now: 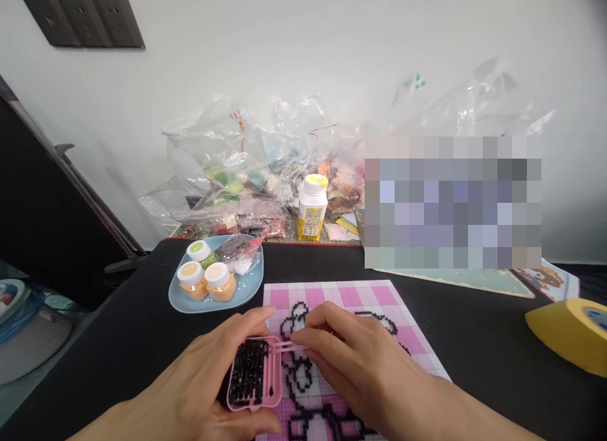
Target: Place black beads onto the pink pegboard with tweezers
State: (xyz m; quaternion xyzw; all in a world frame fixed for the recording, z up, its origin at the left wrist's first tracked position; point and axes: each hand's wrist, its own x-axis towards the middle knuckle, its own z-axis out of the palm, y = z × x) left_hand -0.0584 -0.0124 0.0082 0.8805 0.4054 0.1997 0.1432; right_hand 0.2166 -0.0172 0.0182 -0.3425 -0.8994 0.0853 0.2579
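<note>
My left hand (203, 371) is closed round a small pink tray (276, 371), its fingers along the top and bottom edges. Rows of black beads (249, 368) fill most of the tray's grooves. In my right hand (351, 359) a pair of pale pink tweezers (287, 347) is pinched, its tips over the tray's upper right part. Whether the tips hold a bead is too small to tell. Under both hands lies a pink and white checked board (379, 294), with black beads set in curved outlines, partly hidden by my right hand.
A blue plate (177, 296) with lidded jars (220, 283) and a bead bag stands at the left. Behind are a white and yellow bottle (313, 207) and clear plastic bags (222, 138). A yellow tape roll (564, 333) lies at the right. A blurred patch hides the back right.
</note>
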